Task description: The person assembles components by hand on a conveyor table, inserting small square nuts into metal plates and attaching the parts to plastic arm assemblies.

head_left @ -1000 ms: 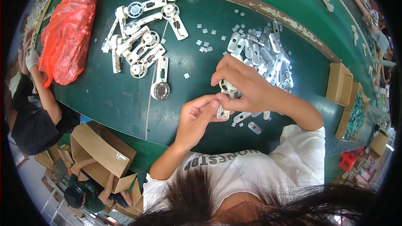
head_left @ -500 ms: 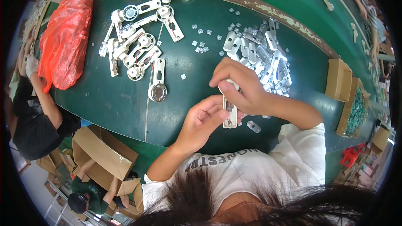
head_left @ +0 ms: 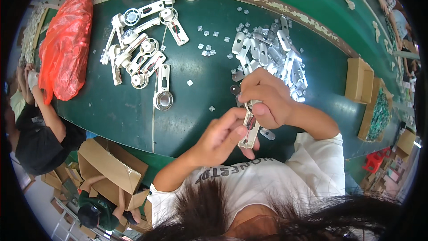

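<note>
My left hand [head_left: 219, 137] grips the lower, narrow end of a white plastic housing [head_left: 250, 129], an elongated casing with thin red and dark wires inside. Over its upper end my right hand [head_left: 269, 99] is closed, fingers curled and thumb pressed on it, hiding most of that end. A small dark round piece [head_left: 235, 90] shows beside the right fingertips; whether it is held I cannot tell. Close to the right hand lies a heap of clear and grey oblong covers [head_left: 263, 52]. One loose oblong cover [head_left: 267, 134] rests below that hand.
Several white housings with round ends [head_left: 147, 47] lie left of centre on the green table [head_left: 120, 116]. Small clear square pieces [head_left: 206, 53] are scattered between. A red plastic bag [head_left: 67, 47] lies far left; cardboard boxes [head_left: 359, 80] stand at right. A co-worker's arm [head_left: 49, 107] is at left.
Both hands have moved slightly down and toward me with the housing, which is now more tilted. The dark round piece has come into sight by the right fingertips. The view has shifted a little.
</note>
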Available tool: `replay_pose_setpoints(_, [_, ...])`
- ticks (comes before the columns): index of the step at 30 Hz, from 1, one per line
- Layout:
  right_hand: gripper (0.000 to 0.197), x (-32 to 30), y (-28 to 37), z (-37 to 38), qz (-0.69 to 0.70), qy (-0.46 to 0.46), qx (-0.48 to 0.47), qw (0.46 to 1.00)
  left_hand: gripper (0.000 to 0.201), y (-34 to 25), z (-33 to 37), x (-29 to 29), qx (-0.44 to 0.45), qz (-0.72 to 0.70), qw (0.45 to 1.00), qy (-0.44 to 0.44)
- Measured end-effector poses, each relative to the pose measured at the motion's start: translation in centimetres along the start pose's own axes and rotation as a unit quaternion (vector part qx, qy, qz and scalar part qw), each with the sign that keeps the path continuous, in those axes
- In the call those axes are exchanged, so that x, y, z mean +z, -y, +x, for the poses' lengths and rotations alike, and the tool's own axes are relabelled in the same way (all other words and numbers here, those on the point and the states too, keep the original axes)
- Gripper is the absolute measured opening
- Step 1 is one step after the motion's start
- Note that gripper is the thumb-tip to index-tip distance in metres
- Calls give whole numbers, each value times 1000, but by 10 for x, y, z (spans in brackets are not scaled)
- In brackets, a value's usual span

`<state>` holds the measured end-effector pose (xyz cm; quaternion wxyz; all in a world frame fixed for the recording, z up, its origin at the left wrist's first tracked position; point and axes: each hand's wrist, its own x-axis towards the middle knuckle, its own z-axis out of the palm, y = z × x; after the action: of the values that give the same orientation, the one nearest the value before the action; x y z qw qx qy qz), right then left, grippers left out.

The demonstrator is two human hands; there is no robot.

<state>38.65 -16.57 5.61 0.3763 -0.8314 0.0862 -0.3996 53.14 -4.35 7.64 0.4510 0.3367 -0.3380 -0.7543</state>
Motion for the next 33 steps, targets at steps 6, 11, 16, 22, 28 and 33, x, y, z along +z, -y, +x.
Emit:
replay_pose_setpoints(6, [23,-2,3,3,-46,29,12,998,28,3,1,-2,-21,-63,998,16])
replay_pose_setpoints(11, [15,-12,-3,19,-87,128,36,987,47,-1,4,0,-94,-108,989,-30])
replay_pose_setpoints(16, [10,-55,-105,101,8,65,272,960,46,-8,-4,-17,7,342,919,-199])
replay_pose_setpoints(22, [39,-273,-374,112,-522,-198,366,745,24,0,20,-41,203,597,714,-302])
replay_pose_setpoints(28, [27,-115,-264,141,-505,-140,127,842,27,-5,-7,-42,171,630,660,-371])
replay_pose_setpoints(33, [18,-20,-72,58,-297,210,-28,931,21,-16,-19,-43,160,670,618,-379])
